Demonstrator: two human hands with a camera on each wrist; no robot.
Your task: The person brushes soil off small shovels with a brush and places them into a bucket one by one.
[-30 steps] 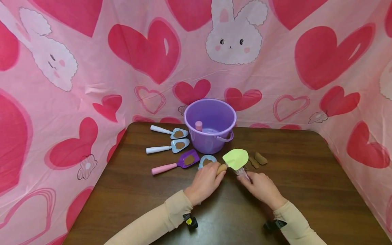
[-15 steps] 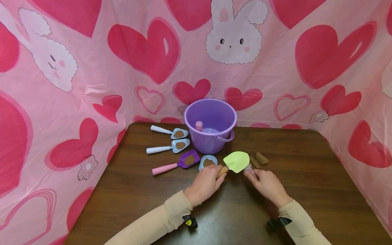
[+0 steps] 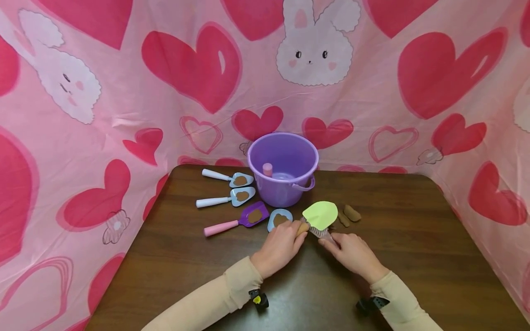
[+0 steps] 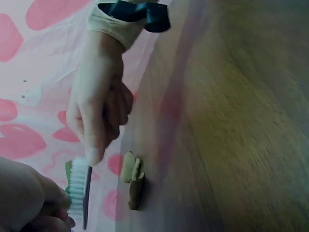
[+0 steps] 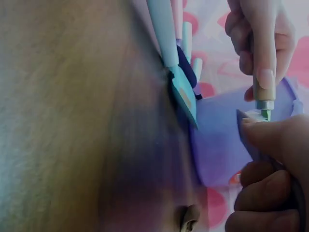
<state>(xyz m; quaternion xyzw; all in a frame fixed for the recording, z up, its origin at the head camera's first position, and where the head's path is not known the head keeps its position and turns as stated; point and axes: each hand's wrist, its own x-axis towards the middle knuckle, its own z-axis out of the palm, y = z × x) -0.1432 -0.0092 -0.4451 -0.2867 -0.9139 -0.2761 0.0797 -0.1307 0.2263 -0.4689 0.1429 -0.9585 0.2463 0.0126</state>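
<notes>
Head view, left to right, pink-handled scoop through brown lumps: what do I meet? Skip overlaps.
Pink-handled purple scoop → light-blue scoop → yellow-green trowel → brown lumps.

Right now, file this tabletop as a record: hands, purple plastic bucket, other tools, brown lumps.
left hand: holds lime-green-bladed trowel by its tan handle
right hand: grips white-bristled brush, bristles facing the trowel's blade
purple plastic bucket: upright, pink cylinder inside
other tools: three light-blue-bladed trowels, one pink-handled purple scoop, all with brown patches
brown lumps: on dark wooden table, right of the lime-green blade
</notes>
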